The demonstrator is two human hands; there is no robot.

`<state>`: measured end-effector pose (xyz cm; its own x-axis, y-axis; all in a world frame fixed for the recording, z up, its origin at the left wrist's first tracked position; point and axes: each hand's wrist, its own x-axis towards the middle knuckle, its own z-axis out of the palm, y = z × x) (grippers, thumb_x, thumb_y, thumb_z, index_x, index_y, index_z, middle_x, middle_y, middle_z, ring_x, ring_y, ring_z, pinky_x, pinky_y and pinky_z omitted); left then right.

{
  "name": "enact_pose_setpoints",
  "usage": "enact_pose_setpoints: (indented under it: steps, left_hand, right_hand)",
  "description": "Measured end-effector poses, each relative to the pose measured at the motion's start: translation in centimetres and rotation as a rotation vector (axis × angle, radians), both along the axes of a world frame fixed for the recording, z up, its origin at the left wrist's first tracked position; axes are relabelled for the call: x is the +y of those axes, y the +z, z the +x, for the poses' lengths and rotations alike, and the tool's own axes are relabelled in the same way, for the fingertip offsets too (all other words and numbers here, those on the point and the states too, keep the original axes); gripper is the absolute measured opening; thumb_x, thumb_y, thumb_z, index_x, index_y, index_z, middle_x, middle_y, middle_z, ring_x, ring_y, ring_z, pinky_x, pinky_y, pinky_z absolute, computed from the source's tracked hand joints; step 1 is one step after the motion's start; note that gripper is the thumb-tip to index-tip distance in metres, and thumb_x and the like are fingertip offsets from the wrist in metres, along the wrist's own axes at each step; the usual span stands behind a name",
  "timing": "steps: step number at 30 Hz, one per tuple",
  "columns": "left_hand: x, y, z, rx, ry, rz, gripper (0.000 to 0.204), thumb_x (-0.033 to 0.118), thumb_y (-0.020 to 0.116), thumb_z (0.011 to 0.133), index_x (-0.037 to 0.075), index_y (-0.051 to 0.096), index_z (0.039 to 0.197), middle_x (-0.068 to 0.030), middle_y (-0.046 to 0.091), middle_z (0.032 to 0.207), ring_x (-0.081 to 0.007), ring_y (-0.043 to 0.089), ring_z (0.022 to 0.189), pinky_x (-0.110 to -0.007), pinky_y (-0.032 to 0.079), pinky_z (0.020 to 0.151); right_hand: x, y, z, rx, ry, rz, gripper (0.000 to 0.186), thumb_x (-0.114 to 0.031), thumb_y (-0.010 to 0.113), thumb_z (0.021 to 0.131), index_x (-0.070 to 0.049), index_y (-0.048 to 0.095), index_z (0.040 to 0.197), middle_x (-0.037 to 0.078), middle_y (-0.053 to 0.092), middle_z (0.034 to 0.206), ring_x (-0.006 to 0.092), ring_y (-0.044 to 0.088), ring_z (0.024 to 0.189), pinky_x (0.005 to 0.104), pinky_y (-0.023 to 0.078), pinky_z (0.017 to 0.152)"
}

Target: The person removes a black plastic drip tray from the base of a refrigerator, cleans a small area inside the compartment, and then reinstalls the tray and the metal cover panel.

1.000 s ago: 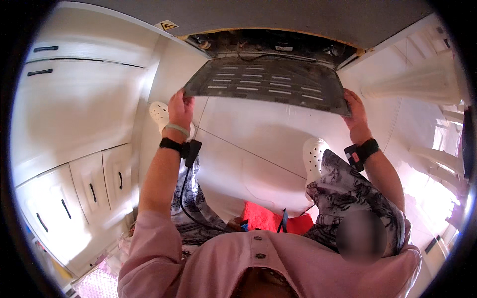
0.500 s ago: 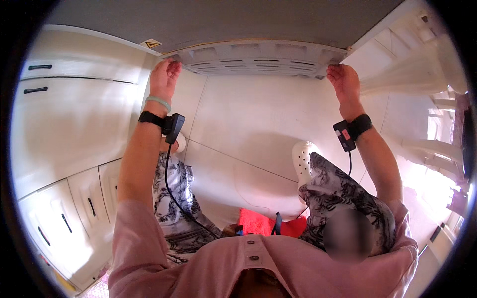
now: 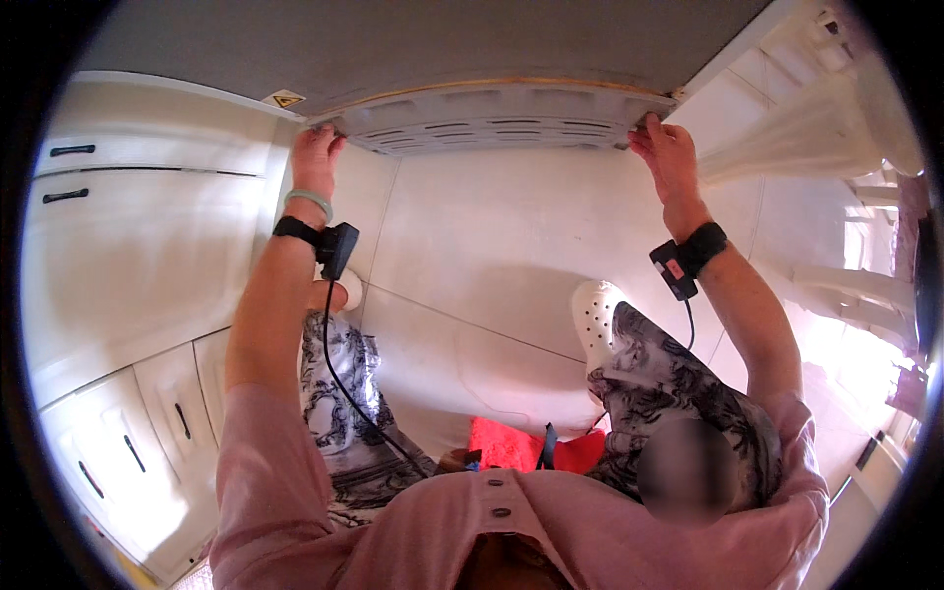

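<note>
A long pale vent grille (image 3: 492,128) with rows of slots spans the lower edge of a dark grey appliance front (image 3: 442,39). At its left end, my left hand (image 3: 316,159) has its fingers closed on the corner. My right hand (image 3: 669,157) grips the opposite end, its fingertips up at the corner by the appliance's side. Both arms reach forward, nearly straight. Part of each hand's fingers is hidden behind the grille's ends. A brownish seam shows along the top edge of the grille.
White cabinets with black handles (image 3: 67,195) stand close on the left. Pale floor tiles (image 3: 462,236) lie below the grille, with my white clog (image 3: 596,320) on them. White furniture legs (image 3: 855,285) are at the right. Cables run from black wrist devices (image 3: 338,252).
The view has shifted slightly. My right hand's fingers have moved up and inward onto the grille's right corner. More of the brown seam along the grille's top shows now.
</note>
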<state>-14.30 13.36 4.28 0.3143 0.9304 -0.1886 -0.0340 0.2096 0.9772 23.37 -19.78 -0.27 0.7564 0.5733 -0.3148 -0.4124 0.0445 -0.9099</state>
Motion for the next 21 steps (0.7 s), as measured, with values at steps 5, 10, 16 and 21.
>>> enact_pose_setpoints:
  steps: [5, 10, 16, 21]
  left_hand:
    - [-0.1, -0.6, 0.2, 0.031, 0.034, 0.037, 0.016, 0.015, 0.062, 0.086, 0.003, 0.055, 0.094, -0.0065, 0.056, 0.096, -0.0176, 0.056, 0.089, -0.03, 0.052, 0.08]
    - [-0.1, -0.6, 1.2, 0.008, 0.146, 0.015, 0.015, 0.014, 0.062, 0.087, 0.001, 0.055, 0.09, -0.008, 0.057, 0.091, -0.0196, 0.059, 0.079, -0.03, 0.056, 0.07]
    - [-1.5, 0.0, 1.3, 0.006, 0.179, -0.023, 0.017, 0.015, 0.06, 0.087, -0.002, 0.056, 0.09, -0.0088, 0.057, 0.09, -0.0205, 0.059, 0.077, -0.029, 0.054, 0.066]
    - [-4.7, -1.1, 1.5, 0.087, 0.238, -0.089, 0.031, 0.01, 0.055, 0.088, 0.005, 0.044, 0.117, -0.0088, 0.058, 0.092, -0.0177, 0.059, 0.073, -0.028, 0.048, 0.063]
  right_hand:
    - [0.0, 0.4, -0.6, -0.027, -0.02, 0.012, 0.031, -0.023, 0.06, 0.089, 0.006, 0.051, 0.085, 0.012, 0.06, 0.08, 0.0193, 0.063, 0.073, 0.0276, 0.055, 0.068]
    - [-0.2, -0.4, 0.0, -0.011, -0.055, 0.012, 0.033, -0.025, 0.062, 0.088, 0.003, 0.046, 0.095, 0.013, 0.06, 0.083, 0.0205, 0.063, 0.077, 0.0297, 0.054, 0.071]
    - [-0.2, -0.2, -0.6, -0.004, -0.05, -0.036, 0.035, -0.026, 0.062, 0.088, 0.002, 0.044, 0.1, 0.014, 0.059, 0.091, 0.0213, 0.063, 0.081, 0.0301, 0.054, 0.072]
    - [-1.5, -0.4, -1.9, -0.08, -0.009, -0.087, 0.037, -0.027, 0.06, 0.089, -0.001, 0.045, 0.109, 0.012, 0.058, 0.101, 0.0207, 0.063, 0.083, 0.0258, 0.051, 0.065]
